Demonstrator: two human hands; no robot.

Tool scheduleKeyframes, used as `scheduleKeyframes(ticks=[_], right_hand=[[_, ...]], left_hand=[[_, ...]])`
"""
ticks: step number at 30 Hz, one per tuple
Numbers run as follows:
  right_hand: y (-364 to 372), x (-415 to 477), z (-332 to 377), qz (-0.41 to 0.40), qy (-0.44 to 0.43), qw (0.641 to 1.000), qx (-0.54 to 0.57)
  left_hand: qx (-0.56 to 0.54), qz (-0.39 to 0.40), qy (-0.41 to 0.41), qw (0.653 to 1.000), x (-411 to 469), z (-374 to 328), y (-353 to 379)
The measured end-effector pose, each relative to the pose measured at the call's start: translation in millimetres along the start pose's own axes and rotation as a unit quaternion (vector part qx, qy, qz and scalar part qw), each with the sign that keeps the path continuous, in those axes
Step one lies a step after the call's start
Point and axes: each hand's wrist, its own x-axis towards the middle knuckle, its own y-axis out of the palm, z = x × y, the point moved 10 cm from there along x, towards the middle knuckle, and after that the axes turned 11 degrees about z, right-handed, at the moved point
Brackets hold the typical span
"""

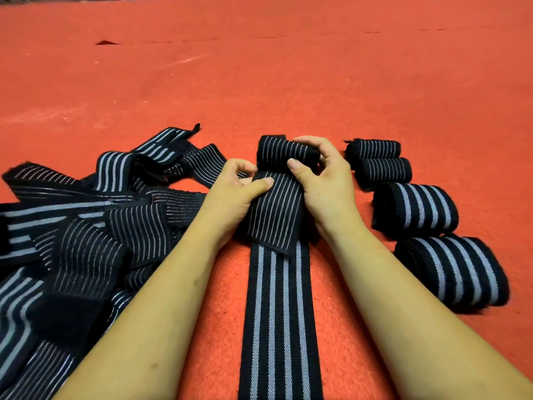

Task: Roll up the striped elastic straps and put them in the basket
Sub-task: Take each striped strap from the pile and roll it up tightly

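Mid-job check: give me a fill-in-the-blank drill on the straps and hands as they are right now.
The finished rolls lying to the right of the hands number ____. The loose pile of unrolled straps lies on the person's ____ side. The left hand and right hand both grip the half-rolled strap, whose stripes are ____ than those of the flat strap running toward the camera.
Missing words: four; left; thinner.

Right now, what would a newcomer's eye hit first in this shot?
Dead centre, the left hand and right hand hold a half-rolled black elastic strap with thin grey stripes over the orange-red carpet. Left of them sprawls a tangled heap of unrolled striped straps. To the right, four finished striped rolls sit in a row.
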Motion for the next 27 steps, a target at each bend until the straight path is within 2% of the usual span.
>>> scheduleKeyframes(ticks=[5, 12, 14, 16, 18, 20, 23, 27], right_hand=[[14, 0, -6, 0.056, 0.020, 0.997, 0.040], [41, -6, 0, 0.146, 0.031, 0.986, 0.072], [43, -3, -12, 0.126, 0.077, 0.980, 0.137], [41, -2, -21, 0.108, 0.108, 0.980, 0.124], [38, -3, -18, 0.118, 0.086, 0.989, 0.037], [38, -4, -14, 0.127, 0.046, 0.991, 0.003], [33, -3, -9, 0.097, 0.018, 0.995, 0.019], [31, -2, -11, 0.105, 0.028, 0.990, 0.090]], left_hand=[[-0.055, 0.016, 0.000, 0.998, 2, -1, 3], [-0.079, -0.024, 0.026, 0.996, 0, -4, -1], [-0.094, -0.010, 0.056, 0.994, 0, -10, 0], [-0.091, 0.009, 0.074, 0.993, 0, -15, 3], [-0.041, 0.015, 0.088, 0.995, 0, -19, 1], [0.019, -0.004, 0.094, 0.995, 0, -19, -5], [0.004, -0.033, 0.059, 0.998, 2, -8, -14], [-0.044, -0.013, 0.023, 0.999, 3, -4, 0]])
